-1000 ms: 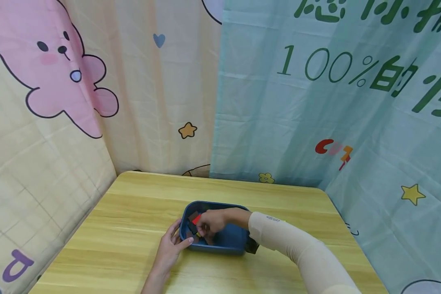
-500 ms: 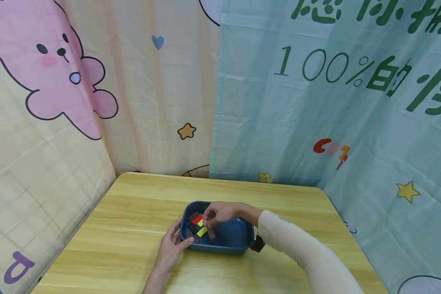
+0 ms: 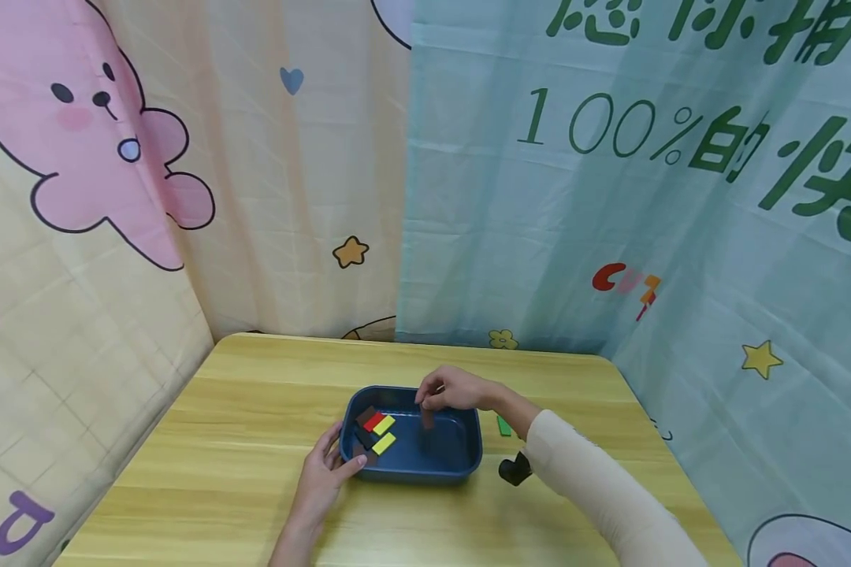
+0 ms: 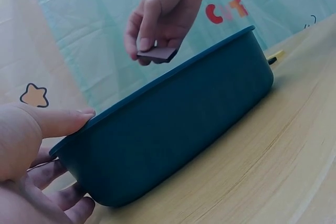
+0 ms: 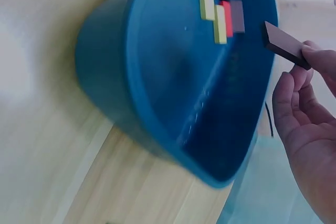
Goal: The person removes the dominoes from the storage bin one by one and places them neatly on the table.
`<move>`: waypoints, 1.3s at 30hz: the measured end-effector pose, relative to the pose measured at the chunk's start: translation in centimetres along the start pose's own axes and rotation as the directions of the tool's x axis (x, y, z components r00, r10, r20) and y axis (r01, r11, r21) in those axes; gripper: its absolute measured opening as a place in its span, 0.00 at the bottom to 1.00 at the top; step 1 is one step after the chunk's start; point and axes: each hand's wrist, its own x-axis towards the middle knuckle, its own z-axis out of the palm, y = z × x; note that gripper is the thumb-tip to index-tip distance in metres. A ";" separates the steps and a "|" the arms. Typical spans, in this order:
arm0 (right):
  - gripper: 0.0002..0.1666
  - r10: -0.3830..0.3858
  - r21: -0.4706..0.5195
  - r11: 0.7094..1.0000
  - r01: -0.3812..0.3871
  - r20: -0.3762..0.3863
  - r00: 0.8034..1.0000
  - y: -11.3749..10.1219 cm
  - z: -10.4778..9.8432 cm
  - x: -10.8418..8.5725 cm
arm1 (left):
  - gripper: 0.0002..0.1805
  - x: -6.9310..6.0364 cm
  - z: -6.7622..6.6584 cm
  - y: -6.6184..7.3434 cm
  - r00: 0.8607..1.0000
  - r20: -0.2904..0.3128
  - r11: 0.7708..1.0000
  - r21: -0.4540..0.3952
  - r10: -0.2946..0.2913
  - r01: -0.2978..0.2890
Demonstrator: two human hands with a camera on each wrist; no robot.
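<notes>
**Your right hand pinches a brown block over the blue tub; your left hand grips the tub's left end**

Behind the blue tub (image 3: pixel 425 476) you face hanging cloth, cream (image 3: pixel 269 197) to the tub's left and teal (image 3: pixel 496 205) to its right, both printed with cartoon shapes. Beneath the tub is your wood-grain table (image 3: pixel 255 425), and the tub sits on it with its long side toward you. A pale sleeve (image 3: pixel 596 480) covers your right forearm, to the right of the tub.

Your left hand (image 3: pixel 326 465) is closed around the tub's near left corner, thumb on the rim and fingers against the outer wall. Your right hand (image 3: pixel 450 388) is narrow, thumb and fingertips pinching one end of the held brown block (image 5: pixel 286 44), which hangs tilted near the tub's far side, well apart from the blocks inside.

To the right of the tub lie a dark piece (image 3: pixel 514 470), partly behind your sleeve, and, farther back, a green piece (image 3: pixel 504 426).

At the left end inside the tub, small blocks lie bunched together: a second brown block (image 3: pixel 366 414), a red block (image 3: pixel 373 421) beside it, two yellow blocks (image 3: pixel 384 444) and a black block (image 3: pixel 364 438).
</notes>
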 end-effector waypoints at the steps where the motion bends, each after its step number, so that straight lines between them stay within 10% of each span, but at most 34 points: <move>1: 0.12 0.004 0.010 1.000 -0.004 -0.016 1.000 0.1 -0.2 -0.3 | 0.42 0.0 0.0 0.1 1.000 0.002 1.000 0.001 -0.001 0.001; 19: 0.14 0.099 0.171 0.982 -0.075 -0.137 0.986 3.1 -2.4 -6.0 | 0.43 0.0 0.1 0.3 1.000 0.003 1.000 0.008 -0.002 0.002; 39: 0.15 0.197 0.266 0.958 -0.111 -0.323 0.926 9.7 -2.6 -12.7 | 0.43 0.2 0.0 0.2 0.999 -0.021 0.999 0.024 -0.030 0.031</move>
